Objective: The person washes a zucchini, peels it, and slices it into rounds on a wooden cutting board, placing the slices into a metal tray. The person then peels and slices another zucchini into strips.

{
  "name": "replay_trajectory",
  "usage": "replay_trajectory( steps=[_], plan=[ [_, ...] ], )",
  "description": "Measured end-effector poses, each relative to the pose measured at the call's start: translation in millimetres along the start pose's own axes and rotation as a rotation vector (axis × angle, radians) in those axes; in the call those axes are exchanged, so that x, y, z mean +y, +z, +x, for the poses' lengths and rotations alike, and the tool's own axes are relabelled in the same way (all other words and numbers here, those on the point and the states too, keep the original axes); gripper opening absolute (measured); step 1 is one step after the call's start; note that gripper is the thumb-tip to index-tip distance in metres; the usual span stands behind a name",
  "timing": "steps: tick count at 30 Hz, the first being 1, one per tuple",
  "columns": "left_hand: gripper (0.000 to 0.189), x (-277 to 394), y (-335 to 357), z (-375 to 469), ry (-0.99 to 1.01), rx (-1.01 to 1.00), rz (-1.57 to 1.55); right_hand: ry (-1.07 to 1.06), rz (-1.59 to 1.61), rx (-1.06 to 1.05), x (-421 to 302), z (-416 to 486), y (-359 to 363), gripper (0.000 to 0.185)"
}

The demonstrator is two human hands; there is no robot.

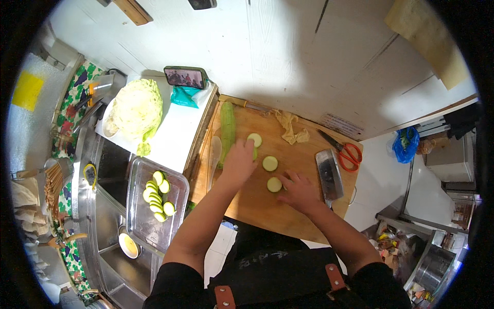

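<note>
My left hand (240, 157) is over the wooden cutting board (251, 201), its fingers at pale green zucchini slices (254, 140); whether it grips one is hidden. Beside it, at the board's left, lies a long green zucchini (227, 123). My right hand (299, 189) has its fingers spread, with fingertips by the edge of another round slice (274, 184). One more slice (270, 163) lies flat between the hands. A cleaver (329, 174) rests on the board to the right. In a clear plastic tray (144, 231) at the left lie several cut slices (155, 197).
Red-handled scissors (349, 156) lie beyond the cleaver. A crumpled cloth (289, 127) and a knife (245, 103) are at the board's back edge, a plastic spoon (214, 158) at its left. A cabbage (139, 110) and a propped phone (186, 77) stand on the white counter.
</note>
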State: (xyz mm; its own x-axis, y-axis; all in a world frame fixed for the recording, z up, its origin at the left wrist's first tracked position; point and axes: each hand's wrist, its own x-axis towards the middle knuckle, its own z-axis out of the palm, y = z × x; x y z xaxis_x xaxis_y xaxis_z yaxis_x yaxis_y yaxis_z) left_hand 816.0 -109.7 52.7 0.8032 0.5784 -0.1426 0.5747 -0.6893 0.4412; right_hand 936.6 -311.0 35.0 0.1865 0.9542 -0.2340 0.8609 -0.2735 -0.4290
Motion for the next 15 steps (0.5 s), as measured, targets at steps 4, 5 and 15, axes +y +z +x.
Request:
replay_trajectory(
  steps=[4,5,15],
  plan=[
    [0.049,2,-1,38,0.014,0.035,-0.016,0.071,-0.039,-0.145,-22,13,-5,0.063],
    [0.049,1,5,45,0.025,0.037,0.014,0.048,-0.061,-0.132,-24,15,-6,0.063],
    [0.052,1,18,49,0.086,0.041,-0.002,0.116,0.034,-0.144,-15,26,-6,0.055]
  ],
)
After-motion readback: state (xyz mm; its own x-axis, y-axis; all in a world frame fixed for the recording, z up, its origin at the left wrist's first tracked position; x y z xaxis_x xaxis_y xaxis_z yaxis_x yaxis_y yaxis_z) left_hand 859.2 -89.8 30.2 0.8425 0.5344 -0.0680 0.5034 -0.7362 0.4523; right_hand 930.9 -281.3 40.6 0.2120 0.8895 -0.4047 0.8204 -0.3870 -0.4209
